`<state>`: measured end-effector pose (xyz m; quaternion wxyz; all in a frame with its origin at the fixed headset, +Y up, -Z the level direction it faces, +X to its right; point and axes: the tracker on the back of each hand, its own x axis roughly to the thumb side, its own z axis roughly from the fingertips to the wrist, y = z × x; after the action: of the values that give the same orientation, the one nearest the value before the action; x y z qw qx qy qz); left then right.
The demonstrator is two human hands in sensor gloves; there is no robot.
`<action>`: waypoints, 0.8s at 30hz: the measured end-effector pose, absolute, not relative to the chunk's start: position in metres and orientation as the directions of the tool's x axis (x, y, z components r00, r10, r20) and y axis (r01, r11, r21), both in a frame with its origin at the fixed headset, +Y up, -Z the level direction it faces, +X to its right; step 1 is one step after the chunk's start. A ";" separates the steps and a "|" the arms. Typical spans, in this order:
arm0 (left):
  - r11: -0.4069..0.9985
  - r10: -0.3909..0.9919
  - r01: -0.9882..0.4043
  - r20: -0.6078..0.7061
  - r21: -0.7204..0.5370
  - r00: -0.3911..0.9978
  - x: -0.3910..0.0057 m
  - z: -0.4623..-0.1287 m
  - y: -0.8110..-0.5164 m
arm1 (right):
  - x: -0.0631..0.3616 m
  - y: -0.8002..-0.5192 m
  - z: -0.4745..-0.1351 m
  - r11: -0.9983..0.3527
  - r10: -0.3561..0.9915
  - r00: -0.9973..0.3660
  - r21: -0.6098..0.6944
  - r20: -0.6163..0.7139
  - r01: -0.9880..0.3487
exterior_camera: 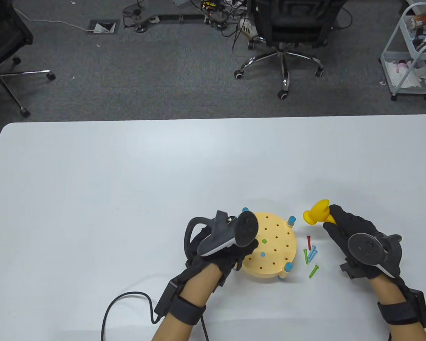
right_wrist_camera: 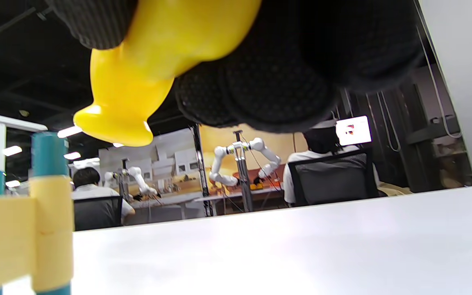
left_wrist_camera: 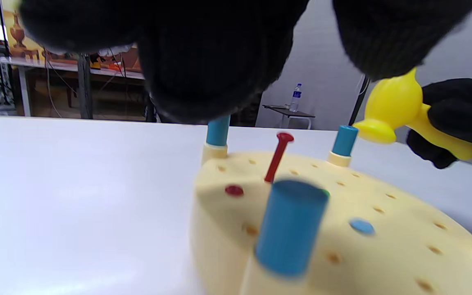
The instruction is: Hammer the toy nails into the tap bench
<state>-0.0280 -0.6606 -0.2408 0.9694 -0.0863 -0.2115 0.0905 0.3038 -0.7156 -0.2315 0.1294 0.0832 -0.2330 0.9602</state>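
The round yellow tap bench stands on blue pegs on the white table. In the left wrist view a red nail stands tilted in a hole of the bench. A red head and a blue head sit flush. My left hand hovers over the bench's left part, with fingers and thumb apart above the red nail, not touching it. My right hand grips the yellow toy hammer by its handle, raised right of the bench. The hammer also shows in both wrist views.
Several loose nails lie on the table just right of the bench: a red one, a blue one and a green one. A cable runs from my left wrist. Office chairs and a cart stand on the floor beyond the table.
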 end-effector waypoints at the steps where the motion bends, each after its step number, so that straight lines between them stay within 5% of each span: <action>1: 0.960 0.250 -0.170 0.402 -0.223 0.881 -0.035 -0.235 -0.671 | 0.301 -0.712 -0.229 -0.846 0.215 -0.947 -0.438 0.239 -0.302; 6: 0.955 0.297 -0.262 0.422 -0.141 0.857 -0.050 -0.220 -0.712 | 0.273 -0.694 -0.211 -0.807 0.200 -0.908 -0.464 0.368 -0.366; 12: 0.939 0.333 -0.337 0.442 -0.072 0.833 -0.050 -0.217 -0.727 | 0.212 -0.685 -0.197 -0.819 -0.056 -0.863 -0.518 0.501 -0.247; 16: 0.929 0.358 -0.360 0.447 -0.083 0.820 -0.051 -0.218 -0.729 | 0.182 -0.690 -0.202 -0.799 -0.202 -0.854 -0.586 0.479 -0.139; 24: 0.923 0.373 -0.376 0.448 -0.088 0.812 -0.052 -0.218 -0.732 | 0.171 -0.688 -0.212 -0.781 -0.250 -0.872 -0.620 0.421 -0.076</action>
<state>-0.0518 -0.7320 -0.2182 0.9520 0.0025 -0.2347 0.1967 0.1714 -0.6876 -0.2120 -0.0477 0.2484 -0.3276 0.9103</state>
